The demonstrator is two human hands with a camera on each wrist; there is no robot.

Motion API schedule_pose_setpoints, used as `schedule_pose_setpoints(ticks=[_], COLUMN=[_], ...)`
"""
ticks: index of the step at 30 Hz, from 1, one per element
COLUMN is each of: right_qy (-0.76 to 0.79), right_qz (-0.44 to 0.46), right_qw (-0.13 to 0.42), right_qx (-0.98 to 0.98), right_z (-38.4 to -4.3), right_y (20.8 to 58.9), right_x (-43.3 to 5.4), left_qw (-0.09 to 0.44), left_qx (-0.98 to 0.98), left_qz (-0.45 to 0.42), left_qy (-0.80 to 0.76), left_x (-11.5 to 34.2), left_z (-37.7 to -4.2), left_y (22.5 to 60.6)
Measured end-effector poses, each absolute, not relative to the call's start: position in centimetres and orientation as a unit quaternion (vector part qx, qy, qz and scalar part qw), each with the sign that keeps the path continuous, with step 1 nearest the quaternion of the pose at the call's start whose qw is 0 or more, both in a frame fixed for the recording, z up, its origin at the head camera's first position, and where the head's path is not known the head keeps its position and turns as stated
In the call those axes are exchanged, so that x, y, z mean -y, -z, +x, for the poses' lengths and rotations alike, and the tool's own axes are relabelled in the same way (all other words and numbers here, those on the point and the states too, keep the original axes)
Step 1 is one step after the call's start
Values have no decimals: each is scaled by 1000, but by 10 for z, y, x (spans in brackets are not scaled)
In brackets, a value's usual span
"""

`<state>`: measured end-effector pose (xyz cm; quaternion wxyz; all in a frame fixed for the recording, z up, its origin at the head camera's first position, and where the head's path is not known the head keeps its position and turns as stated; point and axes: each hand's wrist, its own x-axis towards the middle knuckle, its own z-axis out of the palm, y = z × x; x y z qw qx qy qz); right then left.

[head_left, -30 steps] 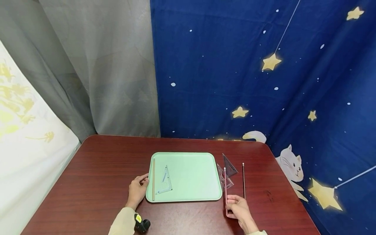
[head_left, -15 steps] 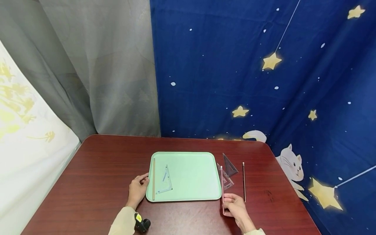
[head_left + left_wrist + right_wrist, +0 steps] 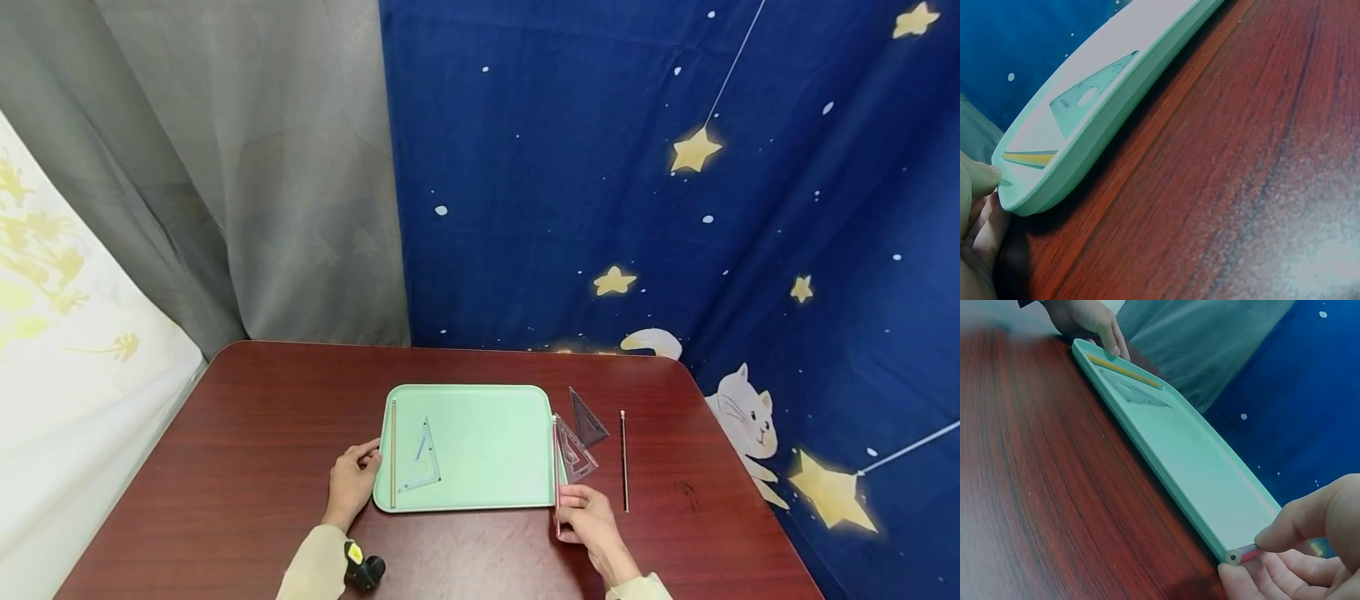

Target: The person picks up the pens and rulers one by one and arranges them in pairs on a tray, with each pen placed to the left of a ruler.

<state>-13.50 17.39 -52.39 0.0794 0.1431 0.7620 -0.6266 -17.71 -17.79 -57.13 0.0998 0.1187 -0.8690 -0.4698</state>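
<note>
My right hand (image 3: 588, 525) pinches a pinkish-red pencil (image 3: 557, 467) near its close end, thumb on top in the right wrist view. The pencil points away from me and overlaps the right rim of a pale green tray (image 3: 487, 450). On the tray's left side, my left hand (image 3: 351, 487) grips the edge, its thumb (image 3: 985, 179) at the rim and the other fingers lower down outside. Inside the tray, a yellow pencil (image 3: 393, 458) lies along the left side, with a clear set square (image 3: 429, 468) beside it.
Right of the tray lie a clear set square (image 3: 577, 454) close to the rim and another set square (image 3: 587, 419) behind it. Farther right is a dark pencil (image 3: 624, 467). All rest on a reddish-brown table (image 3: 285, 400), with curtains behind.
My right hand has moved left with the pinkish-red pencil, from beside the tray to over its right rim. The left hand stays at the tray's left edge.
</note>
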Motion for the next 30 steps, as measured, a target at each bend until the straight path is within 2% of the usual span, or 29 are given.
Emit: schedule_pose_setpoints(ticks=[30], right_qy=[659], right_qz=[103], right_qw=[115], right_qx=[-736], right_z=[-139], right_y=[529], right_x=[-142], left_qw=[100], left_qx=[865], left_qz=[122], left_qy=[476], left_x=[178], left_z=[-178], left_y=[572])
